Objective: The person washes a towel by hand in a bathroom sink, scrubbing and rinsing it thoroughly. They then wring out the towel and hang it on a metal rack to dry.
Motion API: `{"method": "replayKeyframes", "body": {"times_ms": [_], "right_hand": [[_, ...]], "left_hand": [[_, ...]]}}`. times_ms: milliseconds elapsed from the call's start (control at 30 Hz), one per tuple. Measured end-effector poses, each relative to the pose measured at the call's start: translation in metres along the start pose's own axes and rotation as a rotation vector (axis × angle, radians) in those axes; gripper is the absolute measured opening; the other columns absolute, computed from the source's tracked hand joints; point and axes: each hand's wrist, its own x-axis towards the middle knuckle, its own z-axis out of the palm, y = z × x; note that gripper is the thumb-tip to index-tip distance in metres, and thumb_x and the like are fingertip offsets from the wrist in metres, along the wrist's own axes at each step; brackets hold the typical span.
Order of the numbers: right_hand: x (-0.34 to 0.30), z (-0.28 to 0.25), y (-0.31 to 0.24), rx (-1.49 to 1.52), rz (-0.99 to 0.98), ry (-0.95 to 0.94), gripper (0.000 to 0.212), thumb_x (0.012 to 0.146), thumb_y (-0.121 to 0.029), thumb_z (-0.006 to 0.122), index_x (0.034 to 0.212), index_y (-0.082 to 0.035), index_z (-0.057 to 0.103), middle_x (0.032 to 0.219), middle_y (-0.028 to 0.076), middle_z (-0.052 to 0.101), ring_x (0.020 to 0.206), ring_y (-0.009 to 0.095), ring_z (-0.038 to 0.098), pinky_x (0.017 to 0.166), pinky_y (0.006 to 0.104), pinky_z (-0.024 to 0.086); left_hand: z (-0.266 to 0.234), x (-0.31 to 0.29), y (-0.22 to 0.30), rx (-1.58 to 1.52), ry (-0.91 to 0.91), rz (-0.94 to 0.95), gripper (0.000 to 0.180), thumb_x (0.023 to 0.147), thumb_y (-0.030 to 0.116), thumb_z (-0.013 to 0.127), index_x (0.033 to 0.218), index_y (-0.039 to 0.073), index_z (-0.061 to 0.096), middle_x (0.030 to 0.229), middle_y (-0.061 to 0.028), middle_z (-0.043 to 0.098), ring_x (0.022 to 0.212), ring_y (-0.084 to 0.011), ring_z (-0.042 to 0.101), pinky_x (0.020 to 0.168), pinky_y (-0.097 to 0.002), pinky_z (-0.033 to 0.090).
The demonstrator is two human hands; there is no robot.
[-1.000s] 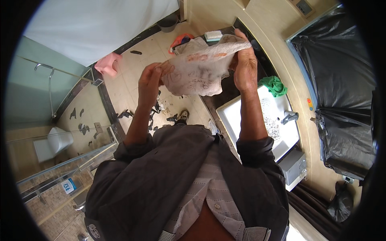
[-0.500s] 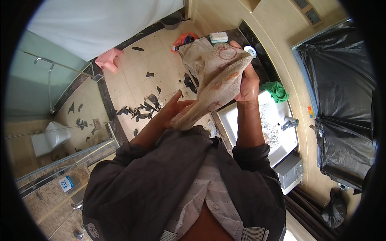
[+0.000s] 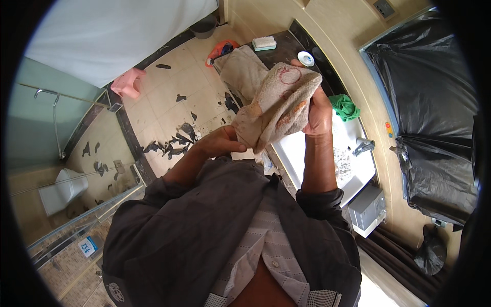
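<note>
A beige towel point(image 3: 279, 102) with reddish ring marks and an orange-brown stain is bunched and folded between my hands, in front of my chest. My right hand point(image 3: 319, 115) grips its right side, the thumb along the edge and the other fingers mostly behind the cloth. At the towel's lower left, my left hand point(image 3: 222, 141) closes on the fabric, thumb in front and fingertips hidden. Beyond it, a second grey-beige towel point(image 3: 240, 71) lies over the edge of the dark counter point(image 3: 286, 43). To the right of my right forearm is a white washbasin point(image 3: 360, 176) with a chrome tap point(image 3: 363, 147).
On the counter are a white-and-green sponge point(image 3: 264, 43) and a round white dish point(image 3: 306, 59). A green cloth point(image 3: 345, 107) hangs at the basin's rim. Black scraps point(image 3: 176, 143) litter the tiled floor, with a pink stool point(image 3: 128, 83) and a dark bucket point(image 3: 204, 28) farther off.
The held towel has been gathered from a long hanging fold into a shorter bunch. My left hand has moved up onto its lower left edge. The view has shifted slightly.
</note>
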Motion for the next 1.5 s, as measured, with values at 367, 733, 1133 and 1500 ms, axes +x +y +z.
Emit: {"method": "replayKeyframes", "body": {"times_ms": [367,733,1133,1500], "right_hand": [[0.008,-0.015,-0.016,-0.231,-0.065,0.179,0.05,0.11,-0.036,0.04,0.139,0.002,0.055,0.128,0.017,0.064,0.115,0.025,0.063,0.104,0.0369,0.05],[0.018,-0.044,-0.009,-0.478,0.046,0.207,0.049,0.1,-0.036,0.066,0.135,-0.002,0.061,0.089,0.005,0.071,0.072,0.01,0.064,0.065,0.0245,0.051],[0.021,-0.069,-0.009,-0.28,-0.216,0.093,0.038,0.094,-0.004,0.073,0.131,-0.006,0.064,0.104,0.005,0.076,0.086,0.01,0.068,0.075,0.024,0.055],[0.009,-0.06,-0.026,-0.282,-0.283,0.177,0.026,0.094,0.002,0.071,0.119,-0.004,0.069,0.1,0.004,0.074,0.076,0.009,0.064,0.06,0.025,0.051]], "left_hand": [[-0.015,-0.001,0.046,0.106,0.489,0.508,0.039,0.1,0.018,0.063,0.132,-0.003,0.058,0.126,-0.0082,0.066,0.113,-0.0155,0.062,0.098,-0.0341,0.05],[-0.045,-0.016,0.094,-0.346,0.517,0.596,0.029,0.104,0.022,0.061,0.125,0.001,0.06,0.12,-0.0112,0.068,0.11,-0.021,0.066,0.099,-0.0376,0.053],[-0.087,-0.029,0.129,0.495,0.957,0.284,0.061,0.089,0.028,0.079,0.135,-0.004,0.054,0.105,-0.0114,0.067,0.082,-0.0139,0.064,0.064,-0.0268,0.05],[-0.076,-0.043,0.164,0.893,0.501,0.017,0.052,0.086,0.019,0.08,0.132,-0.001,0.063,0.109,-0.008,0.068,0.094,-0.0118,0.064,0.079,-0.0274,0.052]]}}
